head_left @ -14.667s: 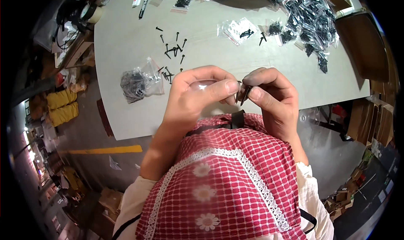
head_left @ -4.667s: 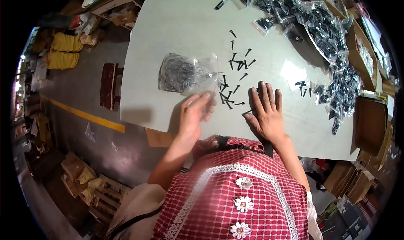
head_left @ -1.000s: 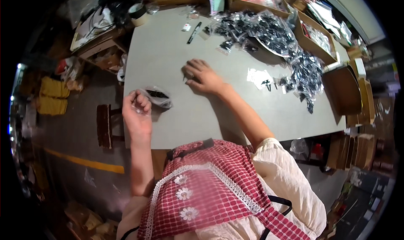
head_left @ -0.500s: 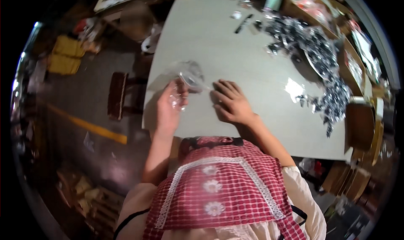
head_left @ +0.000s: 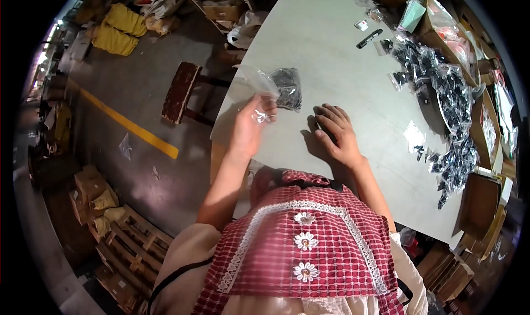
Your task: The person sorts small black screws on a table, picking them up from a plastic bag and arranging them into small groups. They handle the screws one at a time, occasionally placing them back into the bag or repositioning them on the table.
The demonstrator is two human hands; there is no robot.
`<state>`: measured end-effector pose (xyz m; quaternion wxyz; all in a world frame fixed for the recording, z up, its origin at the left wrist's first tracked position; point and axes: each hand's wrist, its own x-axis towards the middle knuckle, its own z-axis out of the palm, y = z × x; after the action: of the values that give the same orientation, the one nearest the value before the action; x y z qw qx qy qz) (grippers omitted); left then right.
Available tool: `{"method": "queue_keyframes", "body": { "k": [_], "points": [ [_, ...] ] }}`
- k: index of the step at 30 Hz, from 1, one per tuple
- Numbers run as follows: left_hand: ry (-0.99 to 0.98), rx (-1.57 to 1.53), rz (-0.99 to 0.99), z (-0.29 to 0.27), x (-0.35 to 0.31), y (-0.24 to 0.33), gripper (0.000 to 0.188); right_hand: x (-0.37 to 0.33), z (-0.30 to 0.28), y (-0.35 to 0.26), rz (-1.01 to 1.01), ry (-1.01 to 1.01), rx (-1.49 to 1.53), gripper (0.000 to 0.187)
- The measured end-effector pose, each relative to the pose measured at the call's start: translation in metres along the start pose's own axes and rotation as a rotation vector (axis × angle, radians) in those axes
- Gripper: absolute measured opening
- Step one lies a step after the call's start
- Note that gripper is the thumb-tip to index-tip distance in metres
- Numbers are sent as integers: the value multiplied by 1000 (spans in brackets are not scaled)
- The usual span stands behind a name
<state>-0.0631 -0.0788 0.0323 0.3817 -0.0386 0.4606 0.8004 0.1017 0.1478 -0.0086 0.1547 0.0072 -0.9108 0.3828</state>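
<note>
My left hand (head_left: 249,124) is closed on a clear plastic bag (head_left: 258,82); crinkled clear film also shows at its fingers. A flat clear bag filled with small dark pieces (head_left: 287,88) lies on the table just beyond those fingertips. Whether the held plastic is part of that filled bag, I cannot tell. To the right, my right hand (head_left: 338,136) has its fingers stretched out, palm down, low over the table or resting on it. Nothing shows in it.
Many small bags of dark parts (head_left: 455,110) lie heaped along the pale table's (head_left: 331,50) right side. Cardboard boxes (head_left: 480,202) line that edge. A black marker (head_left: 369,38) lies toward the back. Left of the table stands a worn dark-red stool (head_left: 181,92).
The whole view has shifted and turned. The blurred bag by my left hand has come to rest, its dark contents now flat on the table. My right hand remains spread.
</note>
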Motion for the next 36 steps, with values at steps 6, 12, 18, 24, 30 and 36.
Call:
{"method": "queue_keyframes", "body": {
  "k": [6,12,18,24,30,36],
  "points": [
    [261,126,155,-18,-15,8,28,-5,-4,-12,41,108,-37,40],
    [116,477,374,23,-59,10,44,-3,-10,-49,169,119,291,46],
    [-193,628,361,70,-76,-25,54,-8,-12,-66,129,20,337,48],
    [-230,845,277,72,-65,-62,49,-61,-62,-15,358,217,164,53],
    [-397,1505,431,116,-30,-95,69,-154,-132,77,642,551,-435,48],
    [-641,1685,632,218,20,-172,91,-178,-152,98,570,531,-582,42]
  ]
}}
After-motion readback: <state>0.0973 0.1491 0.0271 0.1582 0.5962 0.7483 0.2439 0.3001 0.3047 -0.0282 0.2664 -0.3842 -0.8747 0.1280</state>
